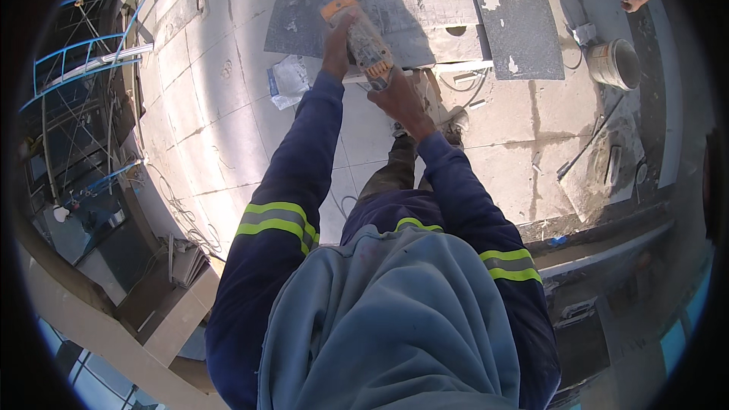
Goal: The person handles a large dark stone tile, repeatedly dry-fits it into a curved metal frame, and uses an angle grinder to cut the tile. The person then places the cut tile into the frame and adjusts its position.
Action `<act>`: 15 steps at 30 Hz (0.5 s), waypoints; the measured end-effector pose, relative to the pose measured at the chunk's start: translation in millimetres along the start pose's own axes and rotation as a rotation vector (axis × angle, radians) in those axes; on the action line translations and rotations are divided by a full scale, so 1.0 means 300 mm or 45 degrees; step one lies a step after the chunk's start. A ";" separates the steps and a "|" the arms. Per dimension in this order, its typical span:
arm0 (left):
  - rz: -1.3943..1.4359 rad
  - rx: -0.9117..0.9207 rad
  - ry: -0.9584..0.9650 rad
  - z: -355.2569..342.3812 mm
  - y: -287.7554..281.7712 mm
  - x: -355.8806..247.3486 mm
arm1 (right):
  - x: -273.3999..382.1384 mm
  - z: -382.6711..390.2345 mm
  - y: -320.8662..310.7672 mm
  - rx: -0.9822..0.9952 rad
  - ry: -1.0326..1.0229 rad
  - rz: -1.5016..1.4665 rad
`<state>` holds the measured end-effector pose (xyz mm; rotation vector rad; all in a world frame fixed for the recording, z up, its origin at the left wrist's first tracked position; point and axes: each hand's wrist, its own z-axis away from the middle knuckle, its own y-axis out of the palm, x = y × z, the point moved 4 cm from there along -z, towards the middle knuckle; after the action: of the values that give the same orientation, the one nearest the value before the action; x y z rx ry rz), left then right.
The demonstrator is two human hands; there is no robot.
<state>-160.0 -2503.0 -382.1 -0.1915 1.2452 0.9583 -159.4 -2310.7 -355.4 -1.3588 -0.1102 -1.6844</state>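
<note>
Both arms reach forward in dark blue sleeves with yellow and grey bands. Between them is a dusty orange and grey power tool (368, 45), long-bodied like an angle grinder, tilted with its orange end far and to the left. My left hand (336, 49) is closed round its far part, below the orange end. At the near end, by the orange slotted part, my right hand (401, 102) grips it. Below the tool lie a dark grey sheet (292, 19) and a whitish dusty board (433, 7). Whether the tool touches them I cannot tell.
A blue metal scaffold frame (83, 49) stands at the left. To the right are a grey panel with white patches (524, 38), a dirty bucket (615, 64) and a dusty sheet (607, 159). Another person's hand (632, 2) shows far right. Cable (474, 89) lies near my feet.
</note>
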 end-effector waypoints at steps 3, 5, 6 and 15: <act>-0.059 -0.013 0.002 -0.065 0.040 0.037 | -0.048 -0.066 -0.039 0.032 0.025 -0.030; -0.134 -0.010 -0.009 -0.084 0.077 0.064 | -0.084 -0.091 -0.071 0.090 0.066 0.019; -0.138 -0.020 0.005 -0.089 0.096 0.074 | -0.099 -0.102 -0.088 0.112 0.085 0.014; -0.207 -0.124 -0.062 -0.141 0.189 0.136 | -0.169 -0.171 -0.193 0.237 0.139 -0.059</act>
<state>-229.7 -2472.9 -412.0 -0.3391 1.1213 0.8779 -239.2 -2278.2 -389.1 -1.1319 -0.2312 -1.7370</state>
